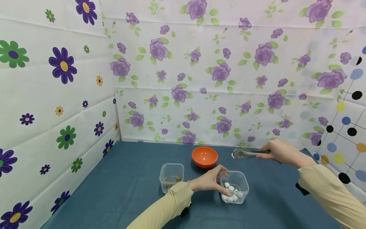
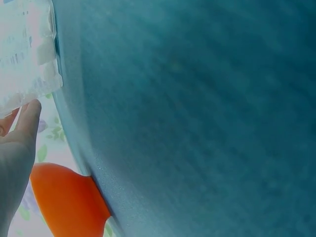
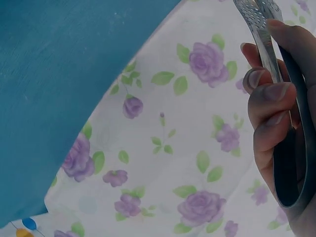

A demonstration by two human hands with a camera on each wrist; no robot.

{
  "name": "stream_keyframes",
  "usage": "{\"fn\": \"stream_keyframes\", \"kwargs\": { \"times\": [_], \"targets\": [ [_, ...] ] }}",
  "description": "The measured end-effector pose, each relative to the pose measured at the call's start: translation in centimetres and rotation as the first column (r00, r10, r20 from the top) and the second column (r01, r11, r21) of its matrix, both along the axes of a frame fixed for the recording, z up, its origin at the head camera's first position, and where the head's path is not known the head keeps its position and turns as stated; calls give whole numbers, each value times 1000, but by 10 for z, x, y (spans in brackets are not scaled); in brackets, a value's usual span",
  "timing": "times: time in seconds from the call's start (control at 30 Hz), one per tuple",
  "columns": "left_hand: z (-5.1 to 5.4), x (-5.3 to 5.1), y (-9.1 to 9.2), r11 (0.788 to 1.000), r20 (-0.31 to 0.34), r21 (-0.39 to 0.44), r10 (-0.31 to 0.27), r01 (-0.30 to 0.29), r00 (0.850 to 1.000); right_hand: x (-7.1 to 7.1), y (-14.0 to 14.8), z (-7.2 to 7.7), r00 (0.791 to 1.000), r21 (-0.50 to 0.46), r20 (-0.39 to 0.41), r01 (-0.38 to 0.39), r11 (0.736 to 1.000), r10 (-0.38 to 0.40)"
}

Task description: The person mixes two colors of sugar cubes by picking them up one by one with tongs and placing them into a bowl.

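Observation:
A clear plastic container (image 1: 241, 181) with several white pieces (image 1: 235, 197) in it stands on the table. My left hand (image 1: 209, 180) grips it from the left, thumb at the front and fingers at the back wall. Up and to the right, my right hand (image 1: 279, 152) holds metal tongs (image 1: 248, 152) with dark handles. A small white piece (image 1: 233, 155) shows at their tips, which point left toward the orange bowl (image 1: 204, 157). In the right wrist view, fingers and thumb wrap the tongs (image 3: 291, 182); their tips are cut off there.
Left of the left hand is a second clear container (image 1: 164, 176) with small brown pieces (image 1: 178, 178) in it. The orange bowl stands behind the two containers. Flowered cloth walls (image 1: 177, 121) bound the blue-green table (image 1: 120, 190) at the back and sides.

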State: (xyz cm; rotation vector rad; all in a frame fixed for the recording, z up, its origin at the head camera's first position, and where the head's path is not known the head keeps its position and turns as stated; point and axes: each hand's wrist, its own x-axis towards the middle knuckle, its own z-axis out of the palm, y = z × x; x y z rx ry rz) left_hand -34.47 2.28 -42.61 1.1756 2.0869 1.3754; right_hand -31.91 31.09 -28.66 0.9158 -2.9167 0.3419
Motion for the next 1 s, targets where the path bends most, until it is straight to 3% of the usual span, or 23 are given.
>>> {"fn": "stream_keyframes", "kwargs": {
  "times": [0.2,0.37,0.53,0.77,1.0],
  "targets": [
    [0,0,0,1000,1,9,-6,6,1000,-18,-12,-9,999,-27,-18,39,999,-40],
    [-1,-1,0,1000,-5,0,2,-2,1000,-37,-23,-17,998,-24,-61,-13,1000,11],
    [-1,-1,0,1000,-3,-5,-2,2,1000,-49,-35,-24,998,-27,-60,-16,1000,15],
    [-2,-2,-1,1000,-6,0,-13,13,1000,-59,-52,-32,998,6,-50,-22,1000,22],
    [0,-1,-2,999,19,4,-34,34,999,-59,-66,-38,1000,-5,4,0,1000,0]
  ]
}}
